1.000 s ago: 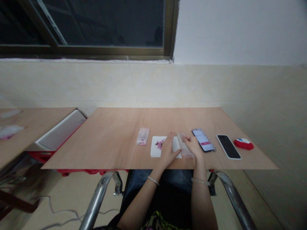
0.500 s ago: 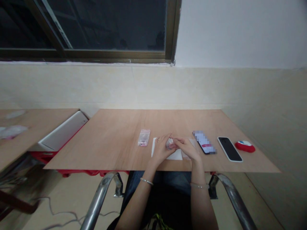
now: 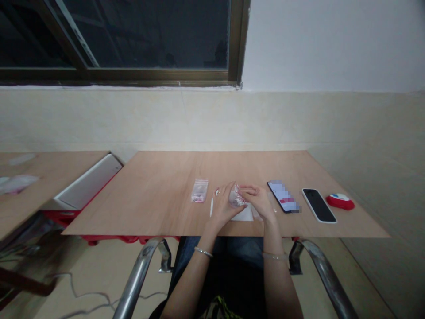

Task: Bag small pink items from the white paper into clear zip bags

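Between my two hands a small clear plastic bag [image 3: 236, 196] with a pink-red edge is held up over the table. My left hand [image 3: 222, 204] grips it between thumb and fingers. My right hand [image 3: 260, 201] pinches the bag's right side with its fingertips. What the bag contains is too small to make out. Under the hands lies a white sheet of paper [image 3: 245, 215], partly covered by them. A flat clear zip bag [image 3: 199, 191] with pink edges rests to the left of my left hand.
Right of my hands are a phone with a lit screen [image 3: 280, 195], a dark-screened phone in a white case [image 3: 318, 205] and a red and white object [image 3: 341, 202]. A white box [image 3: 88, 182] stands between this wooden table [image 3: 149, 199] and the left one. Metal armrests flank me.
The bag in my hands is raised slightly and shows more of itself, including its pink-red edge. My right hand has tilted more upright. Other things on the table stay put.
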{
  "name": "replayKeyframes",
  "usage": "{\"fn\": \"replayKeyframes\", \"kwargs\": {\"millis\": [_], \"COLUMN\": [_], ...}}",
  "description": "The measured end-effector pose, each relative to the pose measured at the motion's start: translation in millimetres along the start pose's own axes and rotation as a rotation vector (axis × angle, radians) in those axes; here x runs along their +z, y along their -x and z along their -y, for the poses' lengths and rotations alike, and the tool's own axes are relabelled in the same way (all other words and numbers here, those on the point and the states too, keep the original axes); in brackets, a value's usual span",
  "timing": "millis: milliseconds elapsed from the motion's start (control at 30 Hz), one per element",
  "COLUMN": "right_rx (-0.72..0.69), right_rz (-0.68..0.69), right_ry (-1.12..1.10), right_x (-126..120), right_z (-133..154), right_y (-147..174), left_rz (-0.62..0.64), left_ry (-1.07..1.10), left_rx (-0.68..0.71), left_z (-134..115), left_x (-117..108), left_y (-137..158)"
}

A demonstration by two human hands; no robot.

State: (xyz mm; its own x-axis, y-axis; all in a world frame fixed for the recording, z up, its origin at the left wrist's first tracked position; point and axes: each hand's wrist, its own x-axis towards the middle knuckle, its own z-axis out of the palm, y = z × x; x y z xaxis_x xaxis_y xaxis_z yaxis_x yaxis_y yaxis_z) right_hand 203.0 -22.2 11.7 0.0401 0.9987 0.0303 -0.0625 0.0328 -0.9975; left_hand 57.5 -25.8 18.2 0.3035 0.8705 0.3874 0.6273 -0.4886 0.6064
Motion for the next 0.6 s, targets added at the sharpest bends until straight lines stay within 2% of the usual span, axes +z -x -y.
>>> {"fn": "replayKeyframes", "kwargs": {"millis": [167, 400, 600], "right_rx": [-0.009, 0.049, -0.039], "right_rz": [-0.037, 0.091, 0.111], "right_ry": [-0.009, -0.108, -0.031], "right_x": [2, -3, -3], "right_z": [2, 4, 0], "right_y": [1, 4, 2], "left_rz": [0.0, 0.001, -0.01], "left_ry": [0.04, 0.105, 0.138], "left_rx": [0.015, 0.034, 0.041], "left_z": [-1, 12, 18], "left_x": [-4, -5, -3], "left_y": [-1, 0, 0]}}
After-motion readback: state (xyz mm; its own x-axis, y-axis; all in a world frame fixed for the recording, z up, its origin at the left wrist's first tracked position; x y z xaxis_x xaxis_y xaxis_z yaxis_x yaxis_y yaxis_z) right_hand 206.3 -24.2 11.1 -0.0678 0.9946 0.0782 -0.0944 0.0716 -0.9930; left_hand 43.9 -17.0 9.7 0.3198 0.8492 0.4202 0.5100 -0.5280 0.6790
